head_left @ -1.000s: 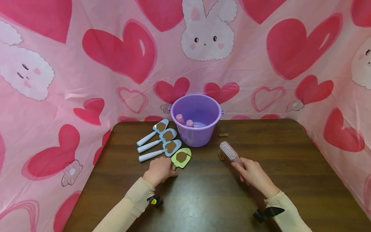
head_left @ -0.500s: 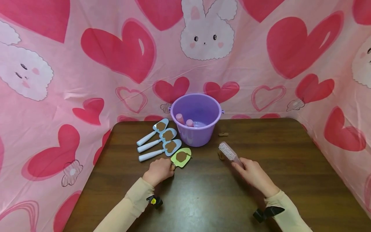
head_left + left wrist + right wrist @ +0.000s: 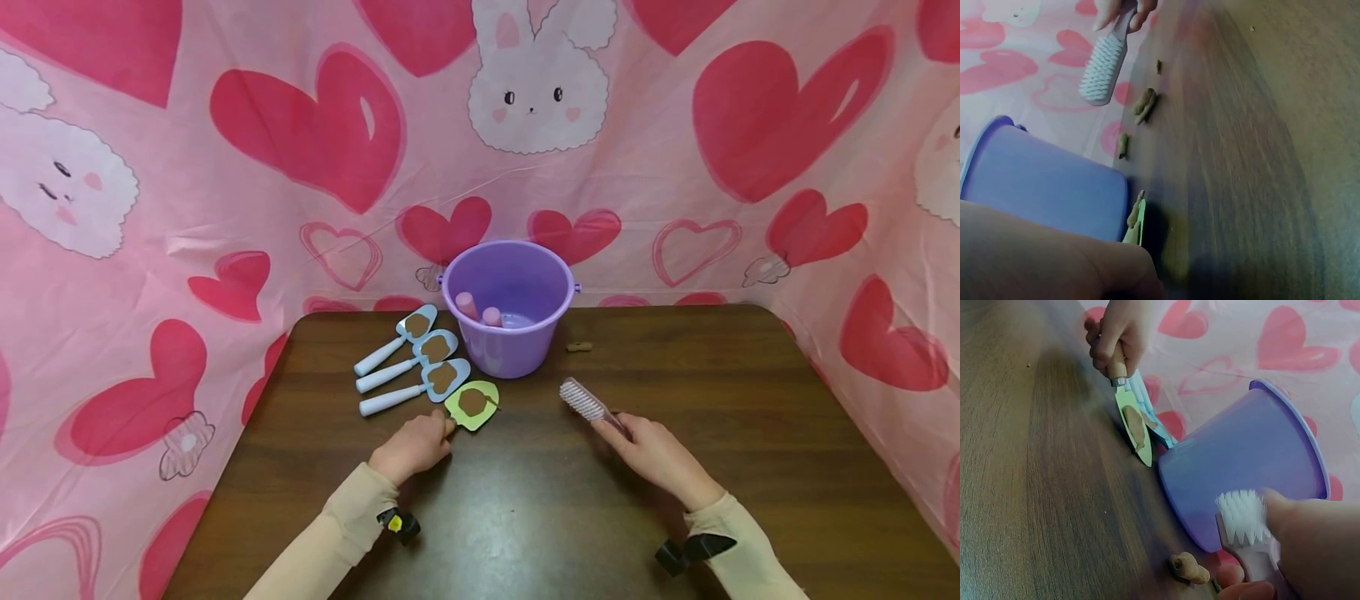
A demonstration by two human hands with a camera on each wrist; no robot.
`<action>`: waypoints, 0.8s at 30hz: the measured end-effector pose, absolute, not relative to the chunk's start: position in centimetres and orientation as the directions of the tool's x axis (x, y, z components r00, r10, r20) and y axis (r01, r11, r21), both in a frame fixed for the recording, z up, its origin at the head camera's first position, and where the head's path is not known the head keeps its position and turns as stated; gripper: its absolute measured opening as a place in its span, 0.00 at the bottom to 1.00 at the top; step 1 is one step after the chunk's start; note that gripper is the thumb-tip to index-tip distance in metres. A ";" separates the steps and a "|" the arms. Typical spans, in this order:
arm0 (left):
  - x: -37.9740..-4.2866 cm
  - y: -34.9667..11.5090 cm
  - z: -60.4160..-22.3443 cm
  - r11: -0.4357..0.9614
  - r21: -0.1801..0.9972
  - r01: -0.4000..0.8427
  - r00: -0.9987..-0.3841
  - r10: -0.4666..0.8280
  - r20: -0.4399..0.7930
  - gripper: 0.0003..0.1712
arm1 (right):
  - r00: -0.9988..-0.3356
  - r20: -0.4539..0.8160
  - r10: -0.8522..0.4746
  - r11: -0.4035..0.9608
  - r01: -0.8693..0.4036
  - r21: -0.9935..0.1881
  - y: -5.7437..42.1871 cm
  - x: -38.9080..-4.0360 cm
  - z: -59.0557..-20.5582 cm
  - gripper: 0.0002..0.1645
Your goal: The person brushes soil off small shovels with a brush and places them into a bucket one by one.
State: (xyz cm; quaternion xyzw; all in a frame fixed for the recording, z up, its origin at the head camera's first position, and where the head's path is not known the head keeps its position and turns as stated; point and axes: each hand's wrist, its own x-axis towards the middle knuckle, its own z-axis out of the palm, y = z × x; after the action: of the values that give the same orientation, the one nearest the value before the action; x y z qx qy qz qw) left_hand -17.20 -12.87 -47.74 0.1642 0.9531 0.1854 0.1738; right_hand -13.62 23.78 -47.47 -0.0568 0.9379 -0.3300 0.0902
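My left hand (image 3: 412,446) grips the wooden handle of a small hand trowel (image 3: 452,407) with a green blade. A flat brown clay-like lump (image 3: 472,402) sits on that blade, seen edge-on in the right wrist view. The blade is just above the table. My right hand (image 3: 656,457) holds a pale pink scrubbing brush (image 3: 587,402), its white bristles (image 3: 1101,70) facing up and to the side, raised above the table. Beside it, in the right wrist view, lies a brown lump (image 3: 1188,567). The brush is apart from the trowel.
A purple bucket (image 3: 506,354) stands at the back middle, with two pink handles (image 3: 467,305) inside. Several blue trowels (image 3: 392,400) bearing brown patches lie left of it. A small brown piece (image 3: 579,347) lies right of the bucket. Patterned cloth (image 3: 637,167) hangs behind.
The brush has shifted slightly left and down, and its head now covers the brown lump in the head view. The left hand and green trowel have barely moved.
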 end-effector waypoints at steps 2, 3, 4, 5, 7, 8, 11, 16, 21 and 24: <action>-17.1 -12.8 -47.8 0.861 0.435 0.262 -0.887 0.393 -0.243 0.12 | -0.976 -0.136 -0.168 0.766 -0.043 -0.641 23.7 -13.7 -47.4 0.27; -17.0 -12.7 -47.8 0.851 0.448 0.275 -0.885 0.406 -0.229 0.12 | -0.976 -0.133 -0.172 0.764 -0.047 -0.644 23.6 -13.7 -47.4 0.27; -16.9 -12.6 -47.7 0.840 0.458 0.290 -0.881 0.421 -0.214 0.12 | -0.976 -0.133 -0.172 0.762 -0.046 -0.645 23.5 -13.7 -47.3 0.28; -16.8 -12.4 -47.7 0.829 0.471 0.301 -0.880 0.432 -0.199 0.13 | -0.977 -0.130 -0.172 0.761 -0.048 -0.647 23.4 -13.7 -47.3 0.28; -16.6 -12.0 -47.5 0.807 0.491 0.327 -0.873 0.457 -0.171 0.14 | -0.979 -0.112 -0.172 0.769 -0.063 -0.636 23.2 -13.7 -47.2 0.26; -16.5 -11.7 -47.4 0.797 0.500 0.340 -0.868 0.470 -0.158 0.16 | -0.980 -0.093 -0.173 0.775 -0.077 -0.628 23.0 -13.8 -47.1 0.25; -16.3 -10.7 -47.1 0.770 0.515 0.377 -0.856 0.501 -0.123 0.20 | -0.981 -0.053 -0.187 0.780 -0.116 -0.615 22.3 -13.9 -46.8 0.23; -15.9 -8.9 -46.8 0.743 0.511 0.432 -0.847 0.529 -0.053 0.23 | -0.978 0.011 -0.209 0.766 -0.171 -0.620 20.8 -14.0 -46.8 0.20; -15.7 -7.4 -46.7 0.752 0.486 0.445 -0.861 0.509 -0.001 0.21 | -0.968 0.096 -0.232 0.760 -0.242 -0.603 19.5 -13.8 -47.2 0.17; -15.6 -6.8 -46.4 0.754 0.483 0.446 -0.865 0.501 0.019 0.21 | -0.964 0.108 -0.243 0.759 -0.258 -0.597 18.9 -13.7 -47.4 0.15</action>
State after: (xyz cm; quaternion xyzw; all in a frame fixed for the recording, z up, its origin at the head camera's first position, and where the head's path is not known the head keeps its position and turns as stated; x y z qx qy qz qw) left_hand -15.56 -6.85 -46.44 0.2533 0.9347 0.2430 0.0558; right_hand -13.73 18.94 -47.39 -0.1334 0.9379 -0.3201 -0.0118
